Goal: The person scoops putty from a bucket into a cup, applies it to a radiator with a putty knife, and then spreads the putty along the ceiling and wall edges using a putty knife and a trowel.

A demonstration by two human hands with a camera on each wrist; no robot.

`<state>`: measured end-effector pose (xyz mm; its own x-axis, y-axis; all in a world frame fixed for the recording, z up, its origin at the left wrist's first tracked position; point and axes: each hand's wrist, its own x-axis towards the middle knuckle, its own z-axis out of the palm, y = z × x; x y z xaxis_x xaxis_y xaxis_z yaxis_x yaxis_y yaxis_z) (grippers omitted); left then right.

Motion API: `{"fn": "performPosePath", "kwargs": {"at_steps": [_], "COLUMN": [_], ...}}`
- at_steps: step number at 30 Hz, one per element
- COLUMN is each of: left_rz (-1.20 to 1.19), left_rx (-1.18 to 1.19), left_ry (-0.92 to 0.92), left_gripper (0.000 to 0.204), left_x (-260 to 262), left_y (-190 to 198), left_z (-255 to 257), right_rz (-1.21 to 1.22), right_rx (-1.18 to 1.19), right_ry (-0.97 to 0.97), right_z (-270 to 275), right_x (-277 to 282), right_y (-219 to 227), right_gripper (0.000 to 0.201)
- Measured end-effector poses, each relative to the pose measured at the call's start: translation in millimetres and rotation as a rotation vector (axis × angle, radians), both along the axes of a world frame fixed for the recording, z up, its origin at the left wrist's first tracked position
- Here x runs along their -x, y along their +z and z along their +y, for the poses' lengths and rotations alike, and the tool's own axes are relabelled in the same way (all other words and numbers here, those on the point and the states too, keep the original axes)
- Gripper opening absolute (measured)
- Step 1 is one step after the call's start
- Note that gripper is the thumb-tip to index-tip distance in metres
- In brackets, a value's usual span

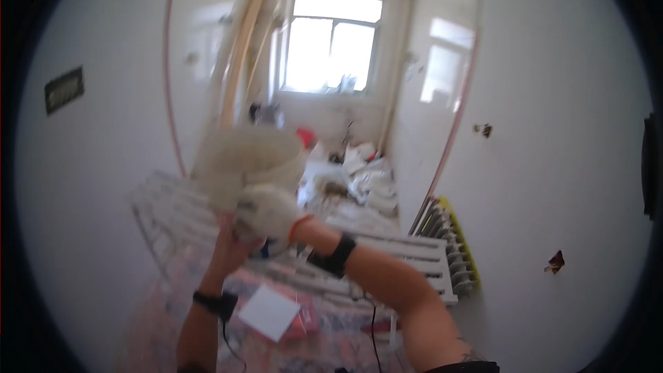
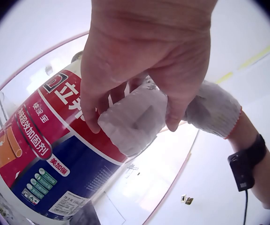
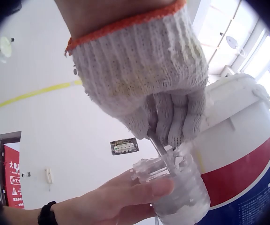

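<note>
My bare left hand [image 2: 149, 51] grips a clear, ridged plastic cup [image 3: 184, 192] with a ragged rim and whitish stuff inside, fingers and thumb on opposite sides. My right hand [image 3: 144, 75], in a white knitted glove with an orange cuff, pinches a thin grey metal tool [image 3: 158, 144] that slants down into the cup; its working end is hard to make out. A large paint bucket [image 2: 74, 145], white with a red and blue label, stands close beside both hands. In the head view the gloved hand and the bucket [image 1: 252, 155] are blurred.
A white slatted platform [image 1: 407, 255] stretches across under the hands. To the right a finned radiator [image 1: 456, 252] leans at the wall. A white square sheet [image 1: 269, 312] lies low in front. White bags and rubble [image 1: 366, 176] cover the floor toward the window [image 1: 335, 45].
</note>
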<state>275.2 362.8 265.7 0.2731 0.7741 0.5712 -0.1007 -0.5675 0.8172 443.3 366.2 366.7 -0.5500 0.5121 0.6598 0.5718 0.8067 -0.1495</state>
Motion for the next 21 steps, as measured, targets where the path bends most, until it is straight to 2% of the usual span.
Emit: {"fn": "performPosePath", "kwargs": {"at_steps": [1,2,3,4,5,10,15,21], "left_rz": [-0.011,0.112,0.126,0.048,0.046,0.077,0.139,0.147], "left_rx": [0.009,-0.093,-0.053,0.109,0.142,0.125,0.115,0.126], "left_ry": [0.064,0.08,0.09,0.018,0.039,0.066,0.109,0.077], "left_gripper": [0.079,0.084,0.084,0.084,0.084,0.078,0.077,0.079], "left_x": [1.9,8.1,8.2,6.3,5.3,4.1,6.9,7.3], "left_y": [-12.9,-14.5,-17.9,-4.1,0.2,2.4,3.9,1.1], "left_z": [4.7,6.2,8.6,-6.6,-11.8,-16.2,-17.5,-16.7], "right_rz": [-0.067,-0.055,0.039,0.009,0.004,0.006,0.02,0.088], "right_rx": [0.019,0.132,0.222,0.221,0.253,0.293,0.301,0.264], "right_ry": [-0.011,-0.034,-0.053,-0.079,-0.059,-0.105,-0.078,-0.037], "right_z": [3.0,-14.4,-11.7,-15.3,-16.8,-22.6,-19.1,-24.4], "right_x": [-2.8,-3.2,-2.2,-2.6,-2.5,-1.2,-2.5,-2.7], "right_y": [-2.3,14.3,11.3,15.7,17.5,22.1,17.5,18.9], "right_gripper": [0.026,0.027,0.026,0.026,0.026,0.027,0.025,0.023]}}
